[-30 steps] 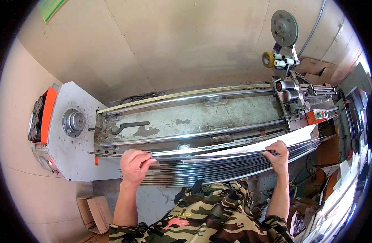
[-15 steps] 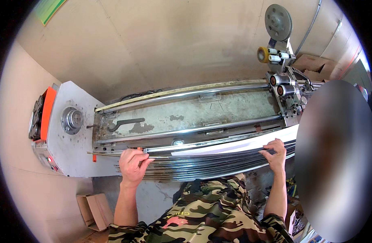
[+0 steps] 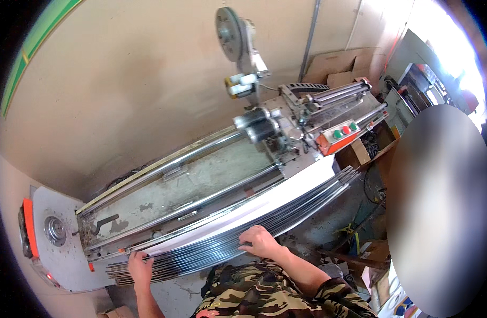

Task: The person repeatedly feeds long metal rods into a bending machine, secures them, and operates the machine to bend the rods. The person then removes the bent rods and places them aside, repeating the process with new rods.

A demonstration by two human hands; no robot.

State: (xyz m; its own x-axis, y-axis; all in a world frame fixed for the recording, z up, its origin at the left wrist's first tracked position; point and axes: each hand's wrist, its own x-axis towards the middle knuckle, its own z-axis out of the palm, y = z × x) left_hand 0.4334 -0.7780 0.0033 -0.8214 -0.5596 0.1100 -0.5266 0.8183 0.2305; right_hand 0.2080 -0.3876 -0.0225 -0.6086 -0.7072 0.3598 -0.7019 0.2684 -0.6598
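A bundle of long, thin dark metal rods (image 3: 211,252) lies slantwise in front of me, along the near side of a long machine. Near the bundle's left end, my left hand (image 3: 140,269) is closed with thumb and fingers on a rod at the far edge. My right hand (image 3: 260,244) reaches across the middle of the bundle, its curled fingers gripping at the rods' far edge. Exactly how many rods each hand pinches is hidden. Behind the rods runs a white sheet-like strip (image 3: 286,188).
The machine has bright guide rails (image 3: 201,199), a carriage with dark rollers (image 3: 262,127) and a grey reel (image 3: 230,34) above it. A hooked wrench (image 3: 106,222) lies on its bed. Push buttons (image 3: 346,130) sit on an orange box. Cardboard (image 3: 333,63) leans against the wall.
My view has turned to the right, showing the machine's right end. My right hand has come nearer to the left one along the bundle. The rod sticking out at the left no longer stands out.
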